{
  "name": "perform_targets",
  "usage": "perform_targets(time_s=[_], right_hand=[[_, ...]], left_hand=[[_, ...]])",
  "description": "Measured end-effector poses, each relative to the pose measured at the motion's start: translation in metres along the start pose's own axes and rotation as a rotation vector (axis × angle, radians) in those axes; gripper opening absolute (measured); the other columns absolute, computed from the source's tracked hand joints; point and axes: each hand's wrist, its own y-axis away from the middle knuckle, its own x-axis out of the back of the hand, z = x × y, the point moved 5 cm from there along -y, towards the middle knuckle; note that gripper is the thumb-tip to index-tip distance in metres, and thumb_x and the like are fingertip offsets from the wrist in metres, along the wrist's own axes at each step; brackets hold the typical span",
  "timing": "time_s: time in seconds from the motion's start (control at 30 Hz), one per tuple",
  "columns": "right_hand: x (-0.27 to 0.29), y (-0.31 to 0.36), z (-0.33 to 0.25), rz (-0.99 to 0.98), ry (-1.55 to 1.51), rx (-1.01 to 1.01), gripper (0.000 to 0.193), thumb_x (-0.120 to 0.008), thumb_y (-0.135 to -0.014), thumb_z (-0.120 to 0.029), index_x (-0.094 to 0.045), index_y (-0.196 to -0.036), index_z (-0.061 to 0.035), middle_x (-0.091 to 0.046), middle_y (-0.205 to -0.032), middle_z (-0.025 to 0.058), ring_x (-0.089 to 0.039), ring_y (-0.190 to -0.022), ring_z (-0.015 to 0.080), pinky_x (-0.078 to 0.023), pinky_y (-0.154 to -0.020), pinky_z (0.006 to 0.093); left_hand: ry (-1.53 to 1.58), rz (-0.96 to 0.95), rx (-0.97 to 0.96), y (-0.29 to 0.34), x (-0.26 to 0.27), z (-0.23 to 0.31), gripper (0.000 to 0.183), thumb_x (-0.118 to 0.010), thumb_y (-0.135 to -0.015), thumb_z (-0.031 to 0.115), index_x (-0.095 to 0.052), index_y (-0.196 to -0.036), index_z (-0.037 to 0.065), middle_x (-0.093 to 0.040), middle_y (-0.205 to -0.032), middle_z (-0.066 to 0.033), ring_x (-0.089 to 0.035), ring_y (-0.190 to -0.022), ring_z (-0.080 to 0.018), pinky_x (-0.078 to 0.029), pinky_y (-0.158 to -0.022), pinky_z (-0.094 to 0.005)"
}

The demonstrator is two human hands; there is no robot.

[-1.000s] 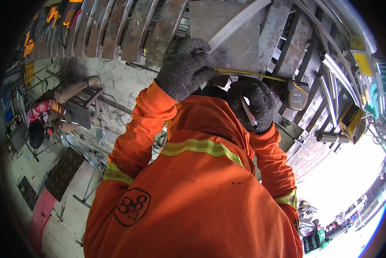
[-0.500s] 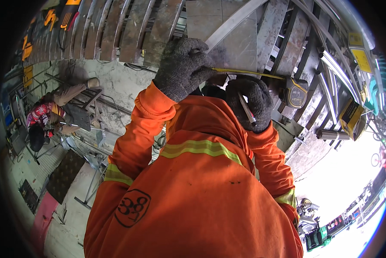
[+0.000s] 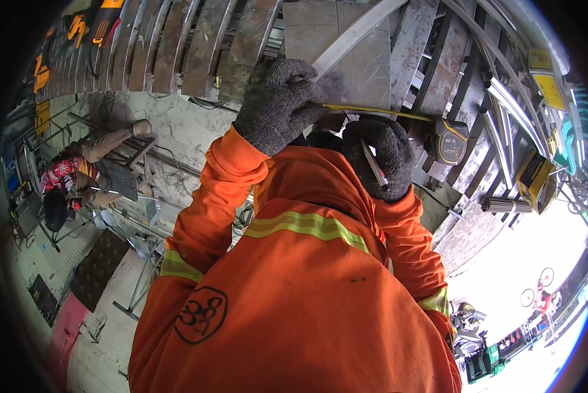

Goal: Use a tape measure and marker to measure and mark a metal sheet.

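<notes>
My left hand (image 3: 282, 105), in a dark grey knit glove, is closed on the end of a yellow tape blade (image 3: 379, 111). Its fingers are beside the lower end of a flat metal strip (image 3: 356, 36). The blade runs right along the near edge of a grey metal plate (image 3: 363, 78) to the tape measure case (image 3: 447, 141), dark with yellow trim, on the slatted bench. Just below the blade, my right hand (image 3: 392, 157), gloved alike, curls around a slim white marker (image 3: 375, 164) with a dark, red-marked end. Its fingertips are partly hidden.
Rusty metal slats (image 3: 202, 49) form the bench top. Shiny metal tubes (image 3: 516, 111) and a yellow-black box (image 3: 536, 180) stand at right. Orange-black power tools (image 3: 104, 23) lie far left. Another person (image 3: 68, 173) bends over metal work on the left floor.
My right hand with the marker has shifted very slightly left. The left hand, tape and plate stay put. A cyclist in the bright background at right has come further into view.
</notes>
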Motion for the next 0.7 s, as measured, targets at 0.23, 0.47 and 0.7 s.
perform_targets(time_s=[0.23, 0.47, 0.7], right_hand=[[-0.0005, 0.0002, -0.0016, 0.004, 0.02, 0.003, 0.025, -0.089, -0.082, -0.012, -0.078, -0.104, -0.0116, -0.075, -0.107, 0.0095, -0.073, -0.101, 0.0358, -0.058, -0.085, 0.0478], [0.0021, -0.0021, -0.0056, -0.006, 0.022, 0.037, 0.027, -0.086, -0.083, -0.004, -0.078, -0.108, -0.0049, -0.079, -0.106, 0.0134, -0.076, -0.096, 0.0366, -0.059, -0.086, 0.0451], [0.0027, -0.0035, -0.0067, -0.014, 0.008, 0.001, 0.025, -0.086, -0.083, -0.004, -0.078, -0.106, -0.0043, -0.079, -0.105, 0.0136, -0.076, -0.096, 0.0365, -0.059, -0.086, 0.0451]], left_hand=[[0.012, -0.078, 0.025, 0.0017, -0.0011, -0.0009, 0.025, -0.092, -0.078, 0.01, -0.078, -0.099, 0.007, -0.062, -0.132, -0.0116, -0.064, -0.114, -0.0327, -0.055, -0.096, -0.0442], [0.018, 0.014, -0.006, 0.0007, -0.0017, -0.0011, 0.025, -0.092, -0.075, 0.017, -0.077, -0.094, 0.011, -0.066, -0.121, -0.0076, -0.067, -0.099, -0.028, -0.049, -0.096, -0.0481], [0.004, 0.019, -0.019, -0.0004, -0.0006, 0.0001, 0.022, -0.091, -0.075, 0.016, -0.077, -0.092, 0.011, -0.065, -0.12, -0.0059, -0.066, -0.099, -0.0282, -0.05, -0.095, -0.0471]])
